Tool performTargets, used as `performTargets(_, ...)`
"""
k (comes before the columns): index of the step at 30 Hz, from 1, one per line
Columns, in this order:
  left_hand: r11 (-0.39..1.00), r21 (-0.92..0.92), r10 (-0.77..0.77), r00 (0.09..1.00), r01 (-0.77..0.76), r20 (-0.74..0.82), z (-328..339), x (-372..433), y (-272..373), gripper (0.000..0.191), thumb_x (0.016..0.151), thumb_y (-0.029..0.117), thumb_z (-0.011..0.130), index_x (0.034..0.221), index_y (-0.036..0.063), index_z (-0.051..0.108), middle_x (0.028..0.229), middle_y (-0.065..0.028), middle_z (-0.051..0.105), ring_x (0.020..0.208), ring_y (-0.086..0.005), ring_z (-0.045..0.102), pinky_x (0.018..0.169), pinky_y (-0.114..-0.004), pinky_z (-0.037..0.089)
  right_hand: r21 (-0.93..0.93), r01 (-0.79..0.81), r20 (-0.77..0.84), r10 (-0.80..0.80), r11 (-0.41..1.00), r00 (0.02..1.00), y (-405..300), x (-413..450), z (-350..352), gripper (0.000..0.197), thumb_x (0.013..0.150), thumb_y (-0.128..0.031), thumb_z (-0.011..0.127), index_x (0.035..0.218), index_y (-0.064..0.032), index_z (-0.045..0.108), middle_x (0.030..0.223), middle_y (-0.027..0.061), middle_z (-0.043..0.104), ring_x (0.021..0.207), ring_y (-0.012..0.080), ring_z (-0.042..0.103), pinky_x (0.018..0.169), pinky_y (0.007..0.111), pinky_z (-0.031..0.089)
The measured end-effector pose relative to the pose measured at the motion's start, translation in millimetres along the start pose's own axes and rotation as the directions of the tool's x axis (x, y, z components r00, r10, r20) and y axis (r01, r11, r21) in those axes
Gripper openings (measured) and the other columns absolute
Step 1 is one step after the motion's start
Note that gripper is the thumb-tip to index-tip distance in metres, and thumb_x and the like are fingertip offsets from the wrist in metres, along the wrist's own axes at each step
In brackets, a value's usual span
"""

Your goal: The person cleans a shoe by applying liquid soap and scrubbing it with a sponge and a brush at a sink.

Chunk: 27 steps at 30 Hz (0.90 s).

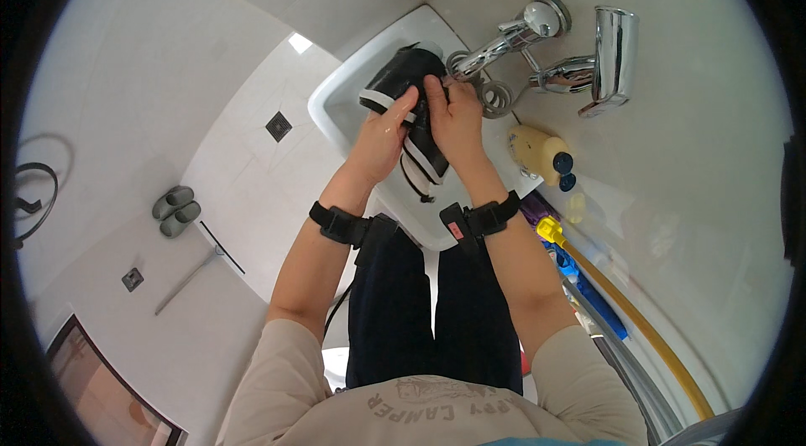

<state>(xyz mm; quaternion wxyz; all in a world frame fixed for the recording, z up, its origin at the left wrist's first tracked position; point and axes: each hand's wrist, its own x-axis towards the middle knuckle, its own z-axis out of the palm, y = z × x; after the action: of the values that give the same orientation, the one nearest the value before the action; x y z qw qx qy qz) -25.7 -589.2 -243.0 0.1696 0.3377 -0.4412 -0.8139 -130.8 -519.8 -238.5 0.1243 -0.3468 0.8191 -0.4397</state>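
Over a white ceramic sink (325,100), my left hand (383,139) grips a wet black item with white bands (406,78), its thumb on top. It looks like a shoe or a folded fabric or leather piece; which one I cannot tell. On the item's right side is my right hand (454,119), its thumb pressed on it and its fingers partly hidden beneath the chrome faucet spout (469,65). A pale part with a black-edged strap or cord (417,180) hangs from the item's lower end.
Coiled grey hose (497,98) lies by the faucet. Right of the sink stand yellowish bottles with dark caps (535,150), below them a yellow-headed pole (604,282). A chrome holder (614,59) is on the wall. Grey slippers (176,212) and a floor drain (278,127) are left.
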Motion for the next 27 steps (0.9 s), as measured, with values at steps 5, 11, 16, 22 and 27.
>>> performTargets(5, 0.897, -0.334, -0.277, 0.957, 0.29, 0.087, 12, -10, 21, 0.052, 0.093, 0.047, 0.041, 0.125, 0.0066, 0.045, 0.119, -0.0068, 0.053, 0.105, -0.0181, 0.052, 0.091, -0.033, 0.042, 0.036, 0.185, -0.112, -0.18, 0.982, 0.977, -14, -19, 8, 0.03, 0.087, -0.024, 0.053, 0.068, -0.0004, 0.054, 0.069, 0.0173, 0.056, 0.069, 0.0366, 0.052, 0.065, 0.047, 0.037)
performTargets(11, 0.892, -0.413, -0.123, 0.978, 0.184, 0.171, 23, -12, 24, 0.058, 0.093, 0.049, 0.039, 0.134, 0.008, 0.037, 0.133, -0.0069, 0.044, 0.121, -0.0204, 0.041, 0.103, -0.035, 0.031, 0.112, -0.046, -0.161, 0.064, 0.993, 0.985, -5, 8, 6, 0.035, 0.09, -0.022, 0.05, 0.066, 0.0029, 0.052, 0.063, 0.0204, 0.051, 0.063, 0.0395, 0.049, 0.059, 0.046, 0.037)
performTargets(16, 0.825, -0.534, -0.105, 0.978, 0.186, 0.179, -2, -15, 49, 0.058, 0.094, 0.048, 0.034, 0.134, 0.0063, 0.038, 0.134, -0.0099, 0.044, 0.123, -0.024, 0.041, 0.103, -0.039, 0.029, 0.125, 0.064, -0.087, -0.054, 0.99, 0.995, 5, 14, 11, 0.036, 0.092, -0.02, 0.048, 0.065, 0.003, 0.048, 0.063, 0.0192, 0.048, 0.059, 0.0366, 0.047, 0.057, 0.044, 0.037)
performTargets(22, 0.884, -0.458, -0.073, 0.996, 0.088, 0.052, -14, -10, 41, 0.049, 0.092, 0.04, 0.045, 0.127, 0.0053, 0.044, 0.126, -0.0108, 0.051, 0.118, -0.0257, 0.045, 0.102, -0.04, 0.031, 0.301, -0.168, 0.027, 0.167, 0.939, 0.986, 20, 13, -3, 0.031, 0.091, -0.032, 0.055, 0.087, -0.001, 0.059, 0.069, 0.0015, 0.053, 0.068, 0.01, 0.047, 0.063, 0.026, 0.04)
performTargets(27, 0.914, -0.351, -0.198, 0.979, 0.204, 0.056, 15, -10, 24, 0.033, 0.086, 0.022, 0.06, 0.113, 0.0054, 0.053, 0.108, -0.0048, 0.059, 0.104, -0.0196, 0.053, 0.088, -0.036, 0.043, 0.516, -0.244, 0.098, 0.227, 0.821, 0.969, 1, 16, -7, 0.024, 0.089, -0.021, 0.057, 0.081, 0.0005, 0.051, 0.071, 0.0066, 0.052, 0.066, 0.0195, 0.047, 0.064, 0.03, 0.04)
